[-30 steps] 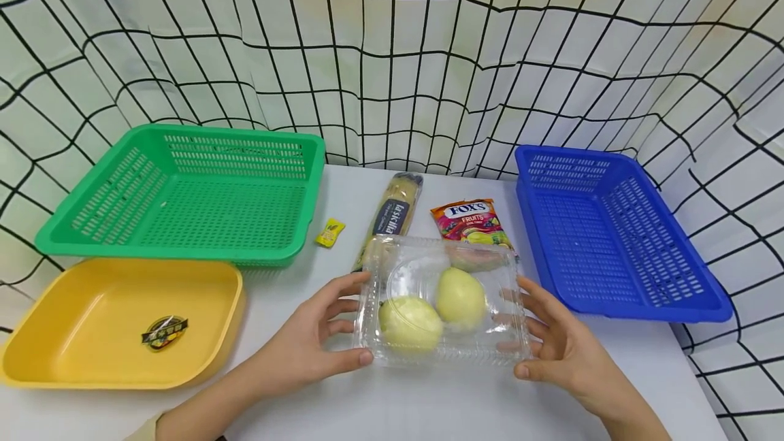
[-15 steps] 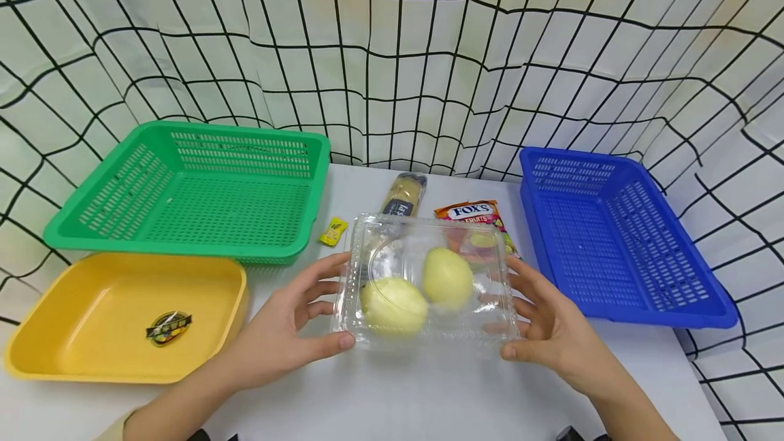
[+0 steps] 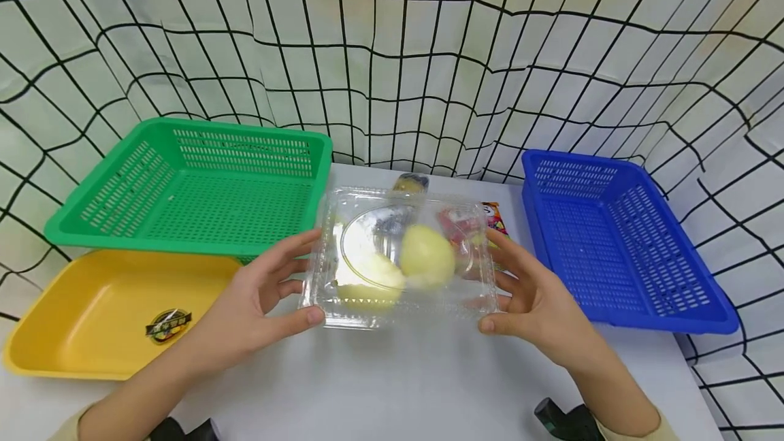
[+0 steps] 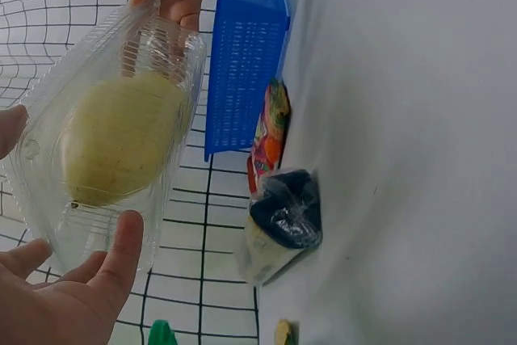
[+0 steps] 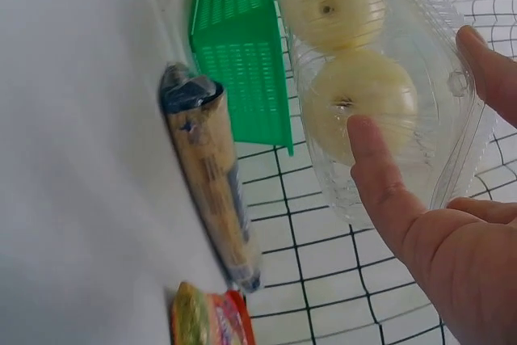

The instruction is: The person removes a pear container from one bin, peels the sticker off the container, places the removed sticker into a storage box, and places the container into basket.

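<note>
A clear plastic clamshell container [image 3: 352,320] is held up off the table between my two hands. Two pale yellow-green round fruits lie inside it, one fruit [image 3: 429,257] right of the middle and the other fruit [image 3: 370,284] nearer the left front, under glare. My left hand [image 3: 272,295] grips the container's left end, thumb at the near edge and fingers spread beneath and behind. On the right end, my right hand [image 3: 529,301] grips the same way. In the right wrist view, its finger [image 5: 376,159] lies along the clear wall beside a fruit.
Behind the container lie a long pasta packet [image 3: 412,183] and a Fox's candy bag [image 3: 493,215], both partly covered. A green basket [image 3: 239,223] stands back left, a yellow tub [image 3: 79,318] with a dark badge-like packet [image 3: 168,326] front left, a blue basket [image 3: 649,315] right.
Both hands have carried the container up and to the left in the head view, and it appears slightly tilted. It now covers more of the pasta packet and candy bag.
</note>
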`<state>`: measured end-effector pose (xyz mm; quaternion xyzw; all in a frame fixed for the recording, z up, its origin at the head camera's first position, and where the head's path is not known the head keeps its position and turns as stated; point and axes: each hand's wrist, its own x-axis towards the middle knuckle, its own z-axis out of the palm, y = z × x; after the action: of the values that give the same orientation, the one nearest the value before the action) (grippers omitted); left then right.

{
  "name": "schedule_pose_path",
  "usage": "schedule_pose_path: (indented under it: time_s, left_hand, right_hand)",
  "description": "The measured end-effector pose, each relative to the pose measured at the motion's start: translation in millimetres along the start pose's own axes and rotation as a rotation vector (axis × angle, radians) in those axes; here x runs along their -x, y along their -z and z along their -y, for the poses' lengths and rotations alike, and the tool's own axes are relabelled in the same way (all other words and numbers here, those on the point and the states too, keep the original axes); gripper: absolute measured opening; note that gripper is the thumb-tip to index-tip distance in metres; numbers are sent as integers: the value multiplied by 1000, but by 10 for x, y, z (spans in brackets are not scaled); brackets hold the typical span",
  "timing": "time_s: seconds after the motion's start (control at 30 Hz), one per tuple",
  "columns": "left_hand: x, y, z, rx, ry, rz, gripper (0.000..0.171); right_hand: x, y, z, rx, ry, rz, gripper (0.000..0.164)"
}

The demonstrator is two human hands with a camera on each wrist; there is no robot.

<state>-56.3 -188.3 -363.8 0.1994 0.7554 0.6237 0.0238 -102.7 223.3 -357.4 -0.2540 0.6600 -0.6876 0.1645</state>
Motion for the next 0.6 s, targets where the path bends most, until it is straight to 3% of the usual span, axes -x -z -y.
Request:
schedule_pose_path:
  time_s: [0.17, 0.33, 0.6]
  left_hand:
    - [-16, 191, -81, -13, -3, -10, 85]
    - [-43, 390, -83, 22, -69, -22, 82]
    - [0, 648, -79, -63, -68, -87, 75]
  right_hand:
    - [-213, -104, 42, 2, 5, -17, 113]
    - [-426, -224, 64, -25, 4, -23, 114]
    - [-780, -395, 157, 54, -42, -26, 110]
